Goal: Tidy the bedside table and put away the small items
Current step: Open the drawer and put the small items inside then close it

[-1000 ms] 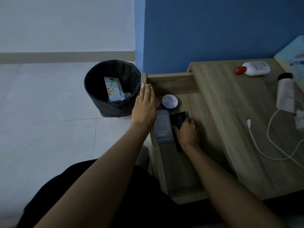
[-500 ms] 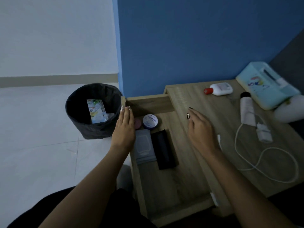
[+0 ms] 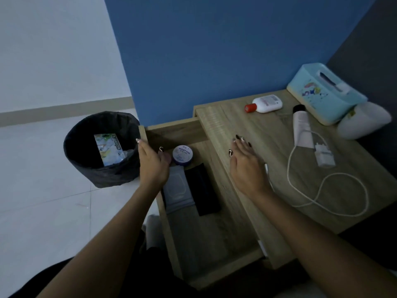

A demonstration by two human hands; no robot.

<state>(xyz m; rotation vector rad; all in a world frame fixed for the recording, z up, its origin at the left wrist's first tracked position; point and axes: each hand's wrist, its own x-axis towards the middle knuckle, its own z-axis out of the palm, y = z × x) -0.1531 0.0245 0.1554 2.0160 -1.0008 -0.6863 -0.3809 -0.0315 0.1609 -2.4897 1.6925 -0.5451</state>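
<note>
The wooden bedside table has its drawer pulled out. Inside lie a round blue tin, a grey wipes pack and a black flat case. My left hand rests on the drawer's left rim, thumb inside, fingers over the edge. With fingers spread and holding nothing, my right hand hovers over the tabletop's left part. On top lie a white bottle with a red cap, a white tube with a black cap and a white charger with cable.
A black bin with a wrapper inside stands on the floor left of the drawer. A light blue tissue box and a white rounded object sit at the table's back right. A blue wall rises behind.
My right hand left the black case in the drawer and rose over the tabletop. The camera view shifted right and up. My left hand stays on the drawer's rim.
</note>
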